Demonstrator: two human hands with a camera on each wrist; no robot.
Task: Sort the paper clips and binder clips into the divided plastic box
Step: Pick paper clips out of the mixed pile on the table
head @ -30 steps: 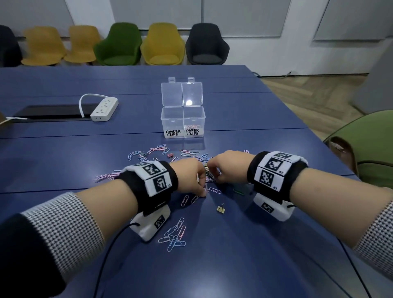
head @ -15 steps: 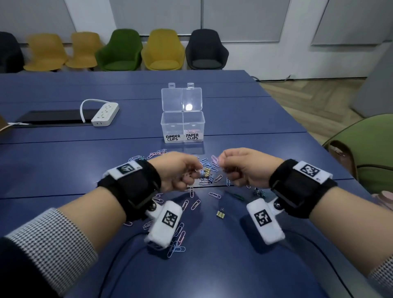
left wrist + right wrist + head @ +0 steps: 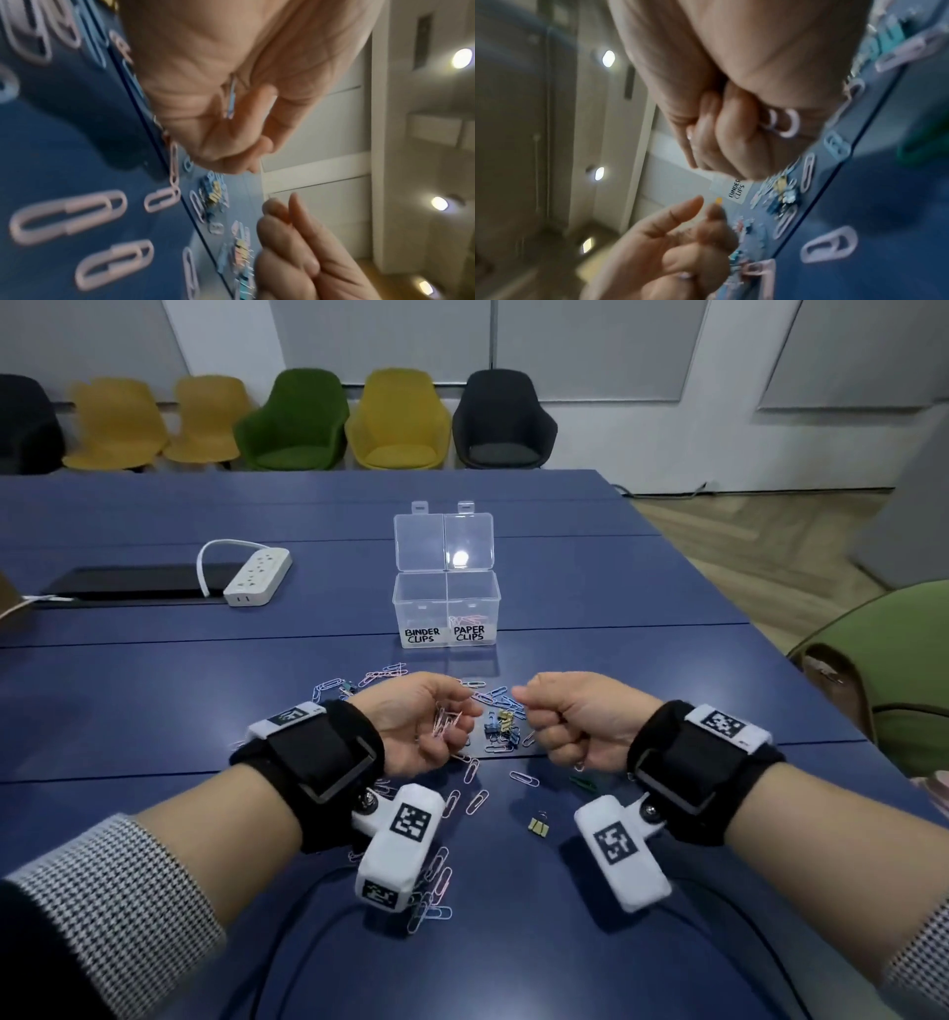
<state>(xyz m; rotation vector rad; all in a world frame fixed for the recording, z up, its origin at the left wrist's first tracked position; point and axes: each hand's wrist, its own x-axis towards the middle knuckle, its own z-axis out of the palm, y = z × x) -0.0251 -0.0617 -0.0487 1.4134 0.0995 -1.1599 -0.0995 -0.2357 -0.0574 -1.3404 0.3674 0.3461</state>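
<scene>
The clear divided box (image 3: pixel 445 603) stands open mid-table, labelled BINDER CLIPS on the left and PAPER CLIPS on the right; a few pink clips lie in the right compartment. My left hand (image 3: pixel 452 716) hovers above the table, palm turned inward, fingers curled round several pink paper clips (image 3: pixel 444 719); a blue clip (image 3: pixel 231 97) shows in its palm. My right hand (image 3: pixel 534 711) is a fist, and pink paper clips (image 3: pixel 786 123) peek out of it. Between the hands lies a heap of small binder clips (image 3: pixel 500 724). Loose paper clips (image 3: pixel 475 801) are scattered on the blue table (image 3: pixel 154 701).
A gold binder clip (image 3: pixel 537 824) and a green one (image 3: pixel 583 782) lie near my right wrist. A white power strip (image 3: pixel 257 577) and a black panel (image 3: pixel 118 585) sit at the far left. A green chair (image 3: pixel 883 690) stands past the table's right edge.
Both hands have lifted off the clip pile and rolled their palms inward, each carrying paper clips. They have moved slightly apart; the box has not moved.
</scene>
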